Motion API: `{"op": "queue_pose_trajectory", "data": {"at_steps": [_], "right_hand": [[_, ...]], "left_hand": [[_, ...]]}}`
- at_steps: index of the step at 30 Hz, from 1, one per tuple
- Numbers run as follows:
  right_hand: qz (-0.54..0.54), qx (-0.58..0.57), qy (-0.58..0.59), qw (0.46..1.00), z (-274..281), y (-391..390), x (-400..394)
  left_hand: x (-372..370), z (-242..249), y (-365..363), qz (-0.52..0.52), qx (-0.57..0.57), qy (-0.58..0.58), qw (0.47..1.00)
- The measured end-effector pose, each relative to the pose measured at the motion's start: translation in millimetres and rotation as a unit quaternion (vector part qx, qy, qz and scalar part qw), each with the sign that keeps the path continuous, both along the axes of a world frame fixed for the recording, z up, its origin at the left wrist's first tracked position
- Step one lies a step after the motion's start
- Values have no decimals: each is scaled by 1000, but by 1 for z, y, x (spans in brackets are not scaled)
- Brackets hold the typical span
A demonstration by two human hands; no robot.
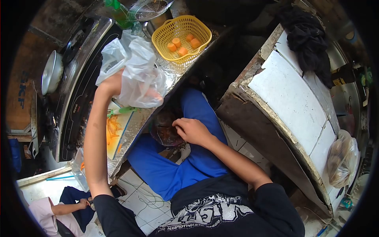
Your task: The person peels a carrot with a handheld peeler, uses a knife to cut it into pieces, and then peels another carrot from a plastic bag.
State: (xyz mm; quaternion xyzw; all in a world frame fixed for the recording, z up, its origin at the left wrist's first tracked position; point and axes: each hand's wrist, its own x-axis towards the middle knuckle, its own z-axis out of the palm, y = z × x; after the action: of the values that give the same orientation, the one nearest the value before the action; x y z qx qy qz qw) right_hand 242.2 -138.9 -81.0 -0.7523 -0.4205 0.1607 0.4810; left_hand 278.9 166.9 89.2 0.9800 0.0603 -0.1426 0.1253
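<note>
My left hand (114, 83) is raised over the foil-covered counter (173, 71) and grips a crumpled clear plastic bag (136, 67). My right hand (192, 130) rests lower down, below the counter edge, on a dark round bag or bowl (164, 130) held above my blue trousers (177, 170). Whether its fingers grip that dark thing I cannot tell. A yellow basket (181, 37) holding several orange carrot chunks (182, 44) stands on the counter beyond the plastic bag.
A cutting board (118, 130) with orange peelings and a green peeler (122, 111) lies near the counter's left. A black induction cooktop (81, 94) and a metal pot lid (52, 72) sit further left. A white tiled block (292, 102) stands at right. Another person (59, 209) crouches at lower left.
</note>
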Motion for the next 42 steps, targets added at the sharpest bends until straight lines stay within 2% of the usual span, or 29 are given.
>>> {"op": "queue_pose_trajectory", "data": {"at_steps": [3, 5, 6, 8, 9, 11, 15, 17, 18, 22, 24, 25, 28, 31, 34, 38, 39, 41, 42], "right_hand": [[3, -2, -3, 1000, -2, 3, -1], [1, -5, -2, 1000, -3, 4, -2], [6, -9, -5, 1000, -3, 4, -2], [13, -12, -7, 1000, 0, 4, -2], [10, -12, -2, 1000, 2, 4, -3], [7, -11, 2, 1000, 3, 7, -2], [5, -12, 3, 1000, 3, 5, -2], [10, -19, -4, 1000, 1, 5, -2], [9, -19, -6, 1000, 0, 5, -3], [17, -38, -10, 999, 2, 5, -3], [19, -41, -14, 999, 4, 6, -3], [19, -44, -19, 999, 5, 6, -3], [22, -39, -21, 999, 4, 7, -4], [25, -34, -17, 999, 8, 8, -5], [14, 4, 0, 1000, 10, 10, -6], [39, 36, 43, 998, 22, 20, -12], [42, 68, 34, 996, 29, 27, -15], [63, 99, 29, 993, 47, 47, -20], [78, 128, -16, 989, 56, 63, -19]], "left_hand": [[-4, 13, -6, 50, 62, -55, 995], [-3, 17, -4, 105, -68, 15, 992], [-4, 14, -3, 105, -68, 14, 992], [-9, 7, -3, -76, -97, -14, 992], [-12, 6, -1, -74, -96, -15, 993], [-13, 13, -9, -7, -101, 0, 995], [-17, 4, 7, 27, -146, -27, 989], [-24, 6, 9, 18, -122, -112, 986], [-27, 8, 11, 21, -122, -112, 986], [-34, 53, -5, -3, -185, -84, 979], [-47, 60, 7, 67, -272, -105, 954], [-54, 80, 5, 71, -225, -85, 968], [-81, 94, -16, 118, -239, -247, 932], [-113, 92, -19, 167, -226, -302, 911], [-150, 73, -24, 214, -268, -349, 872], [-211, 37, -14, 295, -313, -445, 785], [-226, 27, -12, 305, -306, -450, 781], [-256, 8, -10, 354, -365, -509, 694], [-268, 0, -15, 376, -372, -509, 679]]}}
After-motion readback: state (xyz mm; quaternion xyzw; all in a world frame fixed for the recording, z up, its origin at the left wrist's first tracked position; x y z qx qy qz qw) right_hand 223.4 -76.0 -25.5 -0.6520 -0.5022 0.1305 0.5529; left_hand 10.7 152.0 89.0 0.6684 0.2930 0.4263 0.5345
